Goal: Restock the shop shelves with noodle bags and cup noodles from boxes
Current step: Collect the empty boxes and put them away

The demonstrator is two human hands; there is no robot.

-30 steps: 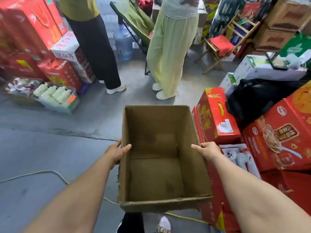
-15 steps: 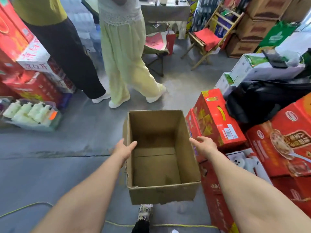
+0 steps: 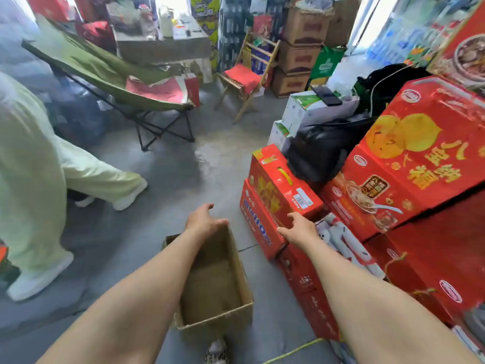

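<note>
Risk: the box (image 3: 215,285) sits loose on the floor (image 3: 183,166) mid-walkway, just beside the red cartons (image 3: 283,185). The passer-by (image 3: 31,153) could trip on it. It is brown cardboard, upright, top open, nothing inside. Left hand (image 3: 203,220) is spread over its far rim, contact unclear. Right hand (image 3: 299,228) is spread, holding nothing.

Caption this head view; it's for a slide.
Left hand and right hand, open, near an empty cardboard box beside red cartons.

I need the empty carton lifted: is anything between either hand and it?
Nothing visible. The left hand is at the carton's far rim; the right hand is off to its right, before the red boxes, with only floor between.
</note>
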